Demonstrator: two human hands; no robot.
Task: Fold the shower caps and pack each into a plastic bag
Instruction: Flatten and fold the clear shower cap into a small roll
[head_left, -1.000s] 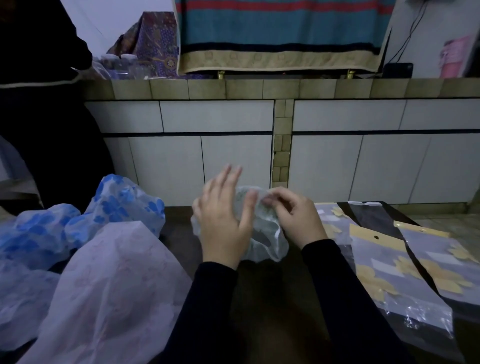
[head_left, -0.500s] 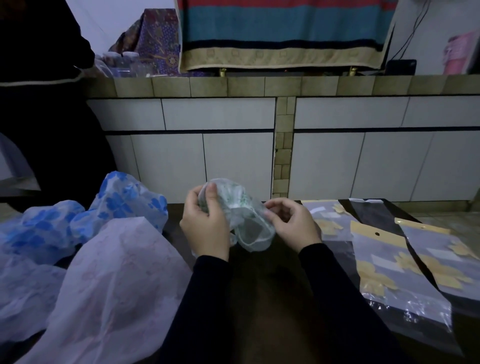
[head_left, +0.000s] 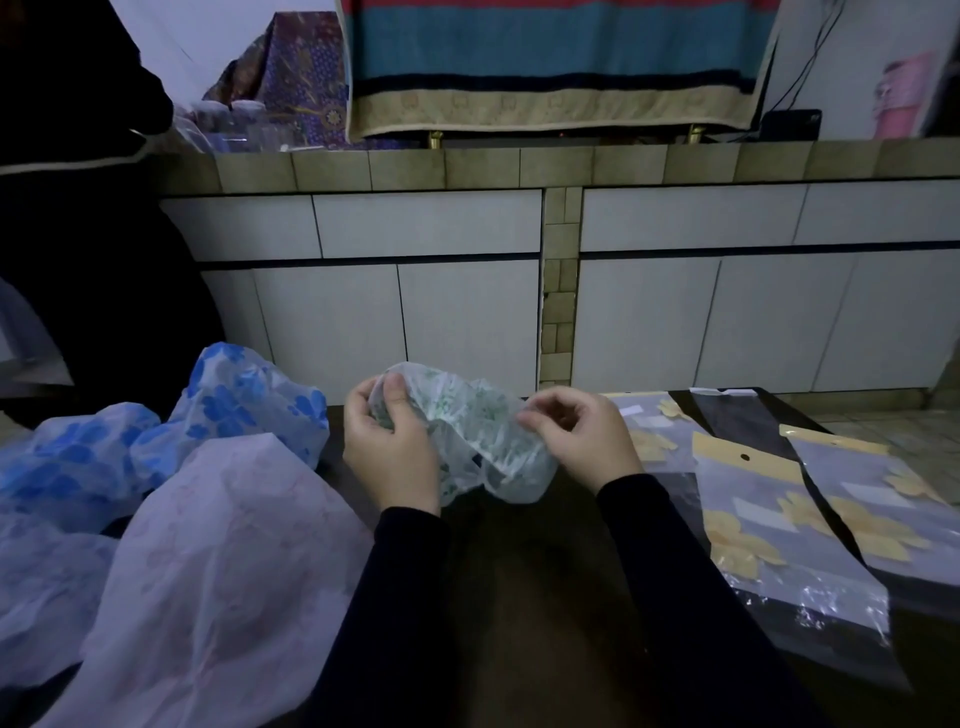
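Observation:
A thin white shower cap with green print hangs crumpled between both hands above the dark table. My left hand grips its left edge, thumb on top. My right hand pinches its right edge with curled fingers. Clear plastic bags with yellow headers and yellow flower print lie flat on the table to the right.
Loose shower caps are piled at the left: blue-flowered ones and a pale pink one. A person in dark clothing stands at far left. A tiled counter wall runs behind the table.
The cap was pressed between my palms; my hands have since drawn apart and lifted it, stretching it out by its two edges.

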